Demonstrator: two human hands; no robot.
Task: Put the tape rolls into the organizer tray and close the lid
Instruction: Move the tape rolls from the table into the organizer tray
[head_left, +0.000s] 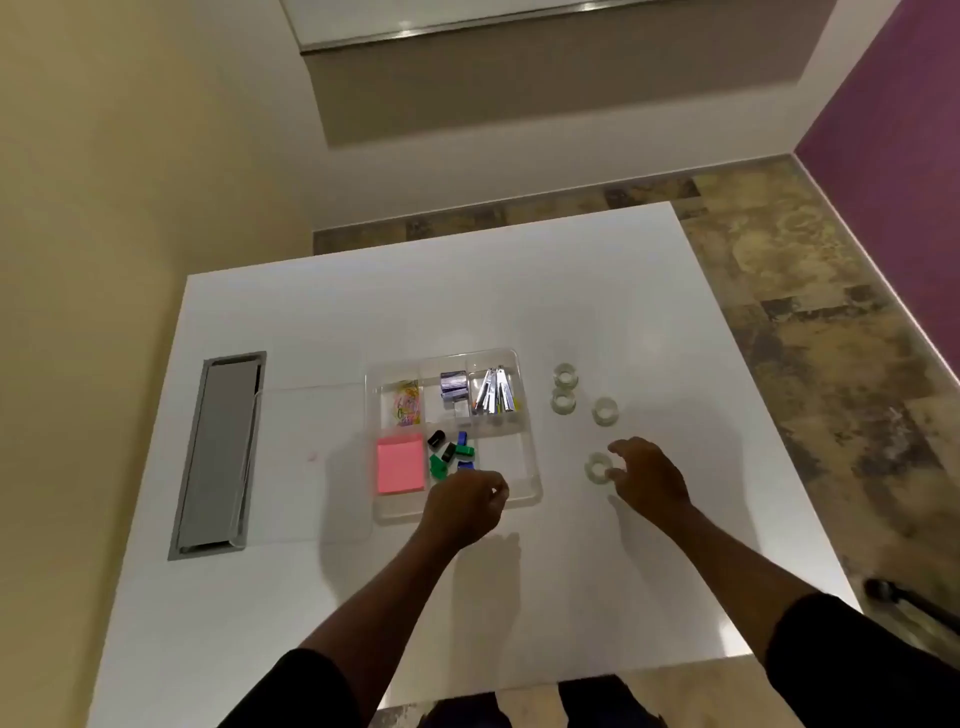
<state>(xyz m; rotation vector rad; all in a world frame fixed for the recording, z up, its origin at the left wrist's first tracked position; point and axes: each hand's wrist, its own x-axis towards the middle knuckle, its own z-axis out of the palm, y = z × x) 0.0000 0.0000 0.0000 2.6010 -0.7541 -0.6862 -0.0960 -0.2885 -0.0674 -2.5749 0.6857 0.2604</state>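
Observation:
A clear organizer tray (515, 457) sits mid-table, its front right compartment empty. Its transparent lid (306, 457) lies flat to the left of it. Several clear tape rolls rest on the table right of the tray: two close together (565, 375) (563, 401), one further right (603, 410), and one nearest me (597, 466). My right hand (649, 478) hovers at that nearest roll with fingers spread, fingertips beside it but not closed on it. My left hand (462, 504) is over the tray's front edge, fingers curled with nothing visible in them.
The tray holds pink sticky notes (400, 464), coloured binder clips (451, 454), a staples box (453, 387), metal clips (494, 391) and rubber bands (407, 408). A grey cable hatch (218, 457) is set into the white table (467, 301) at left. A dark object (904, 597) lies beyond the right edge.

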